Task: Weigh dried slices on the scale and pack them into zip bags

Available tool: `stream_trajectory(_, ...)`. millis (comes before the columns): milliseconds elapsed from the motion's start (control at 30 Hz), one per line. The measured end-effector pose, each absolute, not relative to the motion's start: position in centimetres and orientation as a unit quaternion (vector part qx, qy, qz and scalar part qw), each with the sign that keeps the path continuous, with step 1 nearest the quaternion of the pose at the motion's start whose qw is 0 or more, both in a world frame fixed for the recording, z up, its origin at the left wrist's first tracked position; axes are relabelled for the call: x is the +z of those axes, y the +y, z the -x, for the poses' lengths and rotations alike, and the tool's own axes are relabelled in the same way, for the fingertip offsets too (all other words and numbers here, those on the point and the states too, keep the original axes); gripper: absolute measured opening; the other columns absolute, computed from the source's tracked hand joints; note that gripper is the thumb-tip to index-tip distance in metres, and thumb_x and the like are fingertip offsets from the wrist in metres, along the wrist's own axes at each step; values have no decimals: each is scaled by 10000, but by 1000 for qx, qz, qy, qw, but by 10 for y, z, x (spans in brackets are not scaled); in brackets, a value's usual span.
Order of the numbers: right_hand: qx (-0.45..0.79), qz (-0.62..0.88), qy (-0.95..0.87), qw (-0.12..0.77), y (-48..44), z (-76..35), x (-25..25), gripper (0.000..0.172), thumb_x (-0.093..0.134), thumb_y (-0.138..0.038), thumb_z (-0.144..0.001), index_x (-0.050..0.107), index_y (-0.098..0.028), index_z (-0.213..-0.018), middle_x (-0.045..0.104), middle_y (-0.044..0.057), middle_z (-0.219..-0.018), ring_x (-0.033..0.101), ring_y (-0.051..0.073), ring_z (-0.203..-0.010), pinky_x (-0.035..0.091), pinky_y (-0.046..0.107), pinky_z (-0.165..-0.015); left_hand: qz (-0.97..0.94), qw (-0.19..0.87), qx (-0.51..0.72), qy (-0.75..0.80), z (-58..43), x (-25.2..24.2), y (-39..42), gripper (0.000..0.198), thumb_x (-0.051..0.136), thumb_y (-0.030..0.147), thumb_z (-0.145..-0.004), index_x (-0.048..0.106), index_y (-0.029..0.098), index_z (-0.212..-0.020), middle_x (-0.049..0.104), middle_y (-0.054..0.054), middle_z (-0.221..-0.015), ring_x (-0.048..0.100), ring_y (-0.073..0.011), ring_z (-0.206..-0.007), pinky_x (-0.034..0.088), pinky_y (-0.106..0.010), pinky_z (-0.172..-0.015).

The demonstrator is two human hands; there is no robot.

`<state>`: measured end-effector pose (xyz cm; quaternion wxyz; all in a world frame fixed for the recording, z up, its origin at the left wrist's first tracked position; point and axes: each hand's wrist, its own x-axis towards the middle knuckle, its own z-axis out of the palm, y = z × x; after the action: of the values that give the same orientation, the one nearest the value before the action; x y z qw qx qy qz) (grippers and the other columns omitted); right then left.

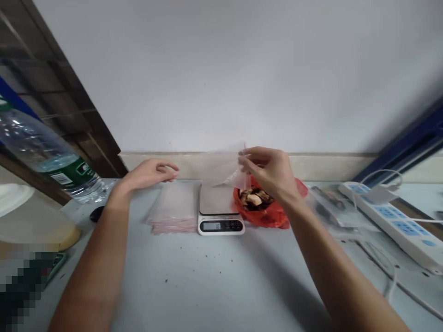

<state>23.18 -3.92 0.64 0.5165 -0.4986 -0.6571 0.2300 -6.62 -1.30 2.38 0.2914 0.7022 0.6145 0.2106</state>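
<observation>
Bag-handling, far centre of desk (221, 276): right hand (273, 173) pinched on clear zip bag (221, 168), raised over scale (219, 210). Left hand (152, 173) loosely curled, empty, above bag stack (175, 207). Mouth seemingly unparted, likely a two-hand job.

Before you, the white flat digital scale (220, 216) sits centre; clear plastic bag stack (173, 207) just beside its left, crumpled red plastic bag (273, 214) at its right.
</observation>
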Motion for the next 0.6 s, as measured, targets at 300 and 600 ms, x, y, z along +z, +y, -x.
stream_trajectory(300,-47,377,-906,185,-67,-111,-12,464,385,-68,-1030,692,-220,-1343,747,137,-1292,670,246,-1086,567,329,-768,-665,237,170,688,126,7,-5,376,585,569,-741,689,236,-880,813,-148,-939,784,-322,-816,609,-392,-713)
stream_trajectory(600,47,351,-935,-31,-82,-80,-64,383,402,-133,-1054,683,-159,-1313,672,189,-1235,621,286,-1186,553,397,-953,-789,209,-8,577,79,5,-4,439,525,317,-885,730,235,-1263,756,-82,-1307,700,-237,-1196,500,-295,-1005)
